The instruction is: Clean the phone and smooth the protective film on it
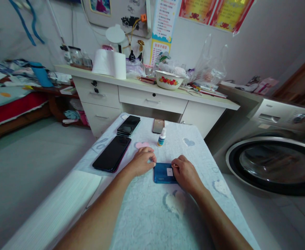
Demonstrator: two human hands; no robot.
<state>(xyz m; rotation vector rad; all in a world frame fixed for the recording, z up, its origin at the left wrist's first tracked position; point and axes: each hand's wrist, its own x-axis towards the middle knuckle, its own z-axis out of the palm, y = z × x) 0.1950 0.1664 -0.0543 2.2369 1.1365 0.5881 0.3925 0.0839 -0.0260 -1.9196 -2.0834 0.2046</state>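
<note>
A blue phone [161, 173] lies back side up on the cloth-covered table, with a small white sticker [170, 172] on its back. The curled fingers and thumb of my left hand [143, 162] touch its upper left corner. Over its right end, my right hand [186, 172] is closed in a pinch; what lies between the fingertips is too small to make out. Beyond the phone stands a small white-capped bottle [161, 138] with a blue and yellow label. A phone case or phone with a brownish face [158, 126] lies farther back.
At the left, a large black phone [112, 153] lies before a stack of phones [129, 125]. A folded white cloth or paper [61, 205] covers the table's left edge. Behind stands a white desk [152, 93] bearing a floral bowl [169, 80]; a washing machine [269, 139] is at right.
</note>
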